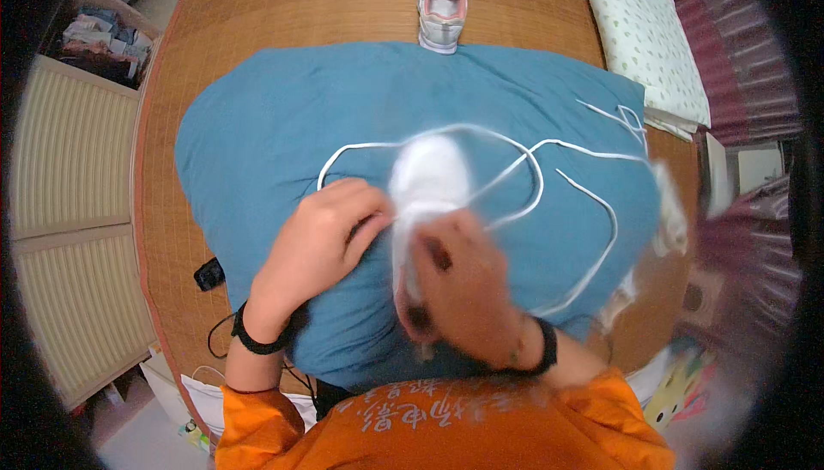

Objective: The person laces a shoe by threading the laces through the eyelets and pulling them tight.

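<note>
A white shoe with some pink inside lies toe away from me on a blue cloth. At the left side of its lace area, my left hand has thumb and fingertips close together; whether they pinch the lace is hard to tell. My right hand is over the shoe's opening and right side, blurred, its fingers bent and their contact hidden. A long white shoelace loops around the toe and spreads over the cloth to the right, with a loose end lying there.
A second white and pink shoe stands beyond the cloth on the brown mat. A folded patterned quilt lies at the far right. A small black object and dark cables are left of the cloth. Blurred white material lies at the right edge.
</note>
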Tool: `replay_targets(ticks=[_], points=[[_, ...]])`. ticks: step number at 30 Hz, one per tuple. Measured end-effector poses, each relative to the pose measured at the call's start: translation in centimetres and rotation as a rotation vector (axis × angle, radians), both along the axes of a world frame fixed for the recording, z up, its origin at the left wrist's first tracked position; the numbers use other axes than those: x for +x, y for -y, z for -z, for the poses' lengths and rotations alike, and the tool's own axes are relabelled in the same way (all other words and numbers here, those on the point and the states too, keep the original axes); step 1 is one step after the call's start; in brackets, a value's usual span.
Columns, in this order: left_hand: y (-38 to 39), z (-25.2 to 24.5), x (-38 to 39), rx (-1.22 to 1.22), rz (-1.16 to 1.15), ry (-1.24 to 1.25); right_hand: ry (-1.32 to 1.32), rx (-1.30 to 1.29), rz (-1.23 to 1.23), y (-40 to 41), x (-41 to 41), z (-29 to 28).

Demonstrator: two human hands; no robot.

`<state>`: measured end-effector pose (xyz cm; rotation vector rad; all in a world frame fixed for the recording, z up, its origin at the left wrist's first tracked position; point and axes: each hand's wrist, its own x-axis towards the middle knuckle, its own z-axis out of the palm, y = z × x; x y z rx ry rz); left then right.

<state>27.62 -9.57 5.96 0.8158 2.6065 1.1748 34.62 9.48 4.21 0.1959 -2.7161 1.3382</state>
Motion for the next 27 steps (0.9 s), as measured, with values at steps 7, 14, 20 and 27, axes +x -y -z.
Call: replay_targets(ticks=[7,14,20,27], points=[[-0.7,0.4,0.5,0.005,0.076,-0.076,0.016,0.020,0.009,0.5,-0.1,0.4],[-1.9,-2.0,2.2,-0.211,-0.028,-0.022,0.037,0.314,-0.104,0.8,-0.4,0.5],[-1.9,-2.0,2.4,-0.196,-0.133,-0.103,-0.001,0.399,-0.274,-1.0,-0.6,-1.2],[-0.3,-1.4,-0.3,-0.592,-0.166,-0.262,-0.018,0.421,-0.312,-1.2,-0.1,-1.7]])
